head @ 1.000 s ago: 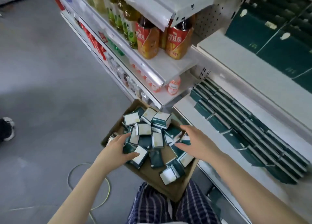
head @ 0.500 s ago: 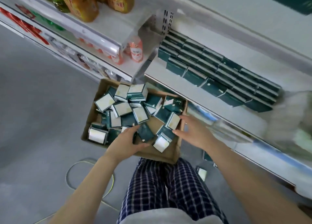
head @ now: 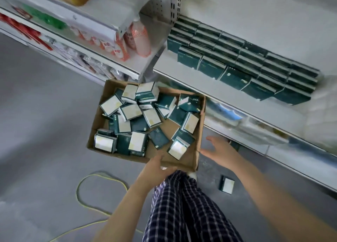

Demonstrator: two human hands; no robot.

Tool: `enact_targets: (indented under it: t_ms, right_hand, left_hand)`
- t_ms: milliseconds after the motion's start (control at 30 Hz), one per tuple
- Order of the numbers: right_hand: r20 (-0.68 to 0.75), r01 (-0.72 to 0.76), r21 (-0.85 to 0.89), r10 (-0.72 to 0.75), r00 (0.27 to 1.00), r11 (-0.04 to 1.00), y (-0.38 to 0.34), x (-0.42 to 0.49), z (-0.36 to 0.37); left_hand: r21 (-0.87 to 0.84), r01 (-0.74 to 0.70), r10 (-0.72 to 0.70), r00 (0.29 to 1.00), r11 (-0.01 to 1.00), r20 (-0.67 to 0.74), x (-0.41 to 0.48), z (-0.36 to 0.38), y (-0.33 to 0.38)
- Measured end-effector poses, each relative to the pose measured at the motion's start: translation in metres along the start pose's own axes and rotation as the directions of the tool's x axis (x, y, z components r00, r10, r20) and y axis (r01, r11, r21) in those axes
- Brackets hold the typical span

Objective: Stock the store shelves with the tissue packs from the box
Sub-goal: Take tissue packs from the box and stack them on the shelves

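From the head camera we look down on a cardboard box (head: 197, 132) standing open on the grey floor (head: 40, 117), right at the foot of the white shelf (head: 184, 75). Inside it the tissue packs (head: 138, 126) lie loose and jumbled. Some show a dark green side and others a white face, and bare cardboard shows between them toward the near right corner.

On the shelf above, the stocked packs (head: 235, 62) stand on edge in tidy rows running off to the right, dark green sides toward us. One stray pack (head: 226, 184) lies on the floor to the right of the box, well apart from it and near the shelf base.

The left hand (head: 156, 167) holds the near wall of the box. We see its thumb lying over the rim on the inside and its fingers curled against the outside. The right hand (head: 218, 150) is spread wide and holds nothing. Its palm faces the right wall of the box and its thumb tip is just beside the near right corner. We cannot tell whether it touches the cardboard.

Below the hands we see checked trousers (head: 182, 209). A yellow cable (head: 82, 183) loops across the floor to the left. On the neighbouring shelf, pale bottles with red print (head: 140, 39) stand just left of the stocked packs.
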State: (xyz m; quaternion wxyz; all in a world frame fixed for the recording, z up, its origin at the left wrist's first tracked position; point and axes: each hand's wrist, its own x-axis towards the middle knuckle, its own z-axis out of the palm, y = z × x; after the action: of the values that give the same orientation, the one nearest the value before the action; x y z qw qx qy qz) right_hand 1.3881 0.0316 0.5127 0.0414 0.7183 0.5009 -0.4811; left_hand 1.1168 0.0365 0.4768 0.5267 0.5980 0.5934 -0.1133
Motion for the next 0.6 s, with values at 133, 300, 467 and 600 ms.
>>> enact_targets:
  t_ms: [133,300,467,600]
  right_hand:
    - [0.027,-0.055,0.147,0.052,0.998,0.988,0.022,0.026,0.035]
    - [0.01,-0.117,0.424,0.124,0.992,0.898,0.039,0.108,0.077]
    - [0.021,-0.156,0.447,0.164,0.986,0.881,0.06,0.188,0.128]
    - [0.08,-0.205,0.421,0.189,0.979,0.884,0.064,0.225,0.159]
  left_hand:
    - [-0.14,0.09,-0.086,0.996,0.986,0.039,0.029,0.029,-0.014]
    - [-0.295,0.207,-0.21,0.977,0.933,0.02,0.102,0.058,-0.027]
    - [-0.414,0.245,-0.259,0.966,0.877,0.021,0.172,0.095,-0.047]
    - [-0.454,0.292,-0.276,0.956,0.842,0.103,0.202,0.123,-0.067]
